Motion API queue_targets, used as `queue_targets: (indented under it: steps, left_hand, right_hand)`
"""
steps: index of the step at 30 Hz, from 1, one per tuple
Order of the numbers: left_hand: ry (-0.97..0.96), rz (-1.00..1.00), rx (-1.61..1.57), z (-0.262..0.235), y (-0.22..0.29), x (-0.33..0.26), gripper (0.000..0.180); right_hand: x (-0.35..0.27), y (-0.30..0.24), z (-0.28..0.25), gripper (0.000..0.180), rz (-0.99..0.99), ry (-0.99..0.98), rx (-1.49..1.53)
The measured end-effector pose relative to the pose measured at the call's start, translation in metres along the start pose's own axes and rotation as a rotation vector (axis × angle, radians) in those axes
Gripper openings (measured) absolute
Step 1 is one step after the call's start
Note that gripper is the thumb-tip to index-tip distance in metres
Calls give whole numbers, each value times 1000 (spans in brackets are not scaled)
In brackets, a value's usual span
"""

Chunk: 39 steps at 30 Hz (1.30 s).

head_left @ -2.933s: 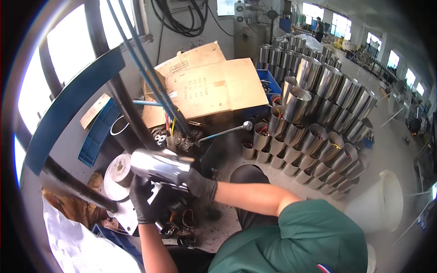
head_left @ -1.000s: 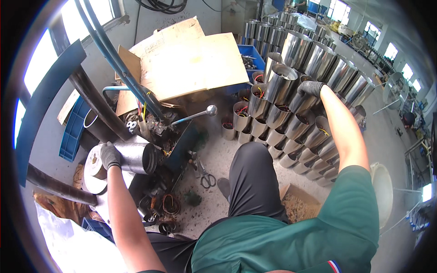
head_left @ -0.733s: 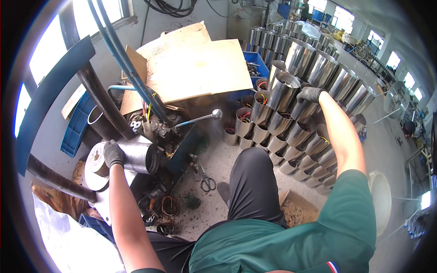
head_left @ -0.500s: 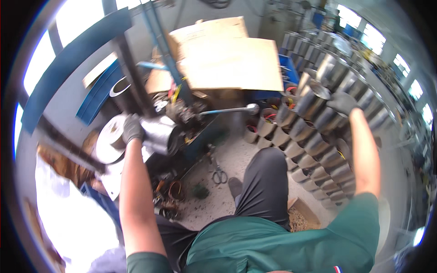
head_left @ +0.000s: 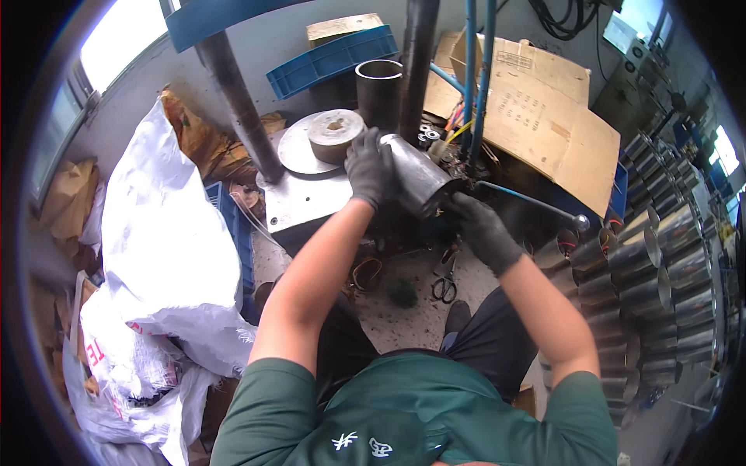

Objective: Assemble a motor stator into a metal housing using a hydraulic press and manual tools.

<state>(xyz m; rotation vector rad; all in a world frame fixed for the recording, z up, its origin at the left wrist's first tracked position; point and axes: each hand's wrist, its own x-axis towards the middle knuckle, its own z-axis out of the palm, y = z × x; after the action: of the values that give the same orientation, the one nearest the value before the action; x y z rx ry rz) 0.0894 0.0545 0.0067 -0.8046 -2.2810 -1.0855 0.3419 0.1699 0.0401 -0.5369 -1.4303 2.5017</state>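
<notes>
Both my hands wear dark grey gloves. A shiny metal cylinder (head_left: pixel 421 175) lies tilted between them, beside the press base. My left hand (head_left: pixel 370 169) is closed around its upper left end. At its lower right end, my right hand (head_left: pixel 483 227) has its fingers bent at the rim; some fingertips are hidden. Just left of my left hand, a thick round metal block (head_left: pixel 336 133) sits on a round plate (head_left: pixel 294 147) on the press base (head_left: pixel 307 203). An upright dark pipe section (head_left: pixel 379 92) stands behind.
Dark posts (head_left: pixel 239 109) rise around the base. A blue lever with a ball end (head_left: pixel 580 223) juts out to the right. Stacked metal cylinders (head_left: pixel 633 260) fill the right side; white sacks (head_left: pixel 167 233) lie left. Scissors (head_left: pixel 444 287) are on the floor. Cardboard (head_left: pixel 536 116) leans behind.
My right hand has come from the stacked cylinders on the right to the end of the cylinder at my left hand. The view has swung left.
</notes>
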Motion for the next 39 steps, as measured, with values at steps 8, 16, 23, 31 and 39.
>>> queue_targets:
  steps: [8, 16, 23, 31, 39]
  left_hand:
    - [-553, -1001, -1398, -52, -7, -65, 43]
    - [-442, -996, -1456, -37, -42, -56, 31]
    - [-277, -818, -1985, -37, -50, -5, 44]
    - [-306, -682, -2395, -28, -54, 22, 62]
    - [-375, -973, -2098, -43, -53, 26, 41]
  right_hand:
    - [83, 57, 58, 44, -23, 108, 458]
    - [80, 70, 107, 31, -964, 142, -1047]
    - [103, 17, 166, 47, -852, 37, -695]
    - [193, -48, 195, 47, -870, -241, -1429]
    - [291, -110, 243, 35, -1106, -664, -2329]
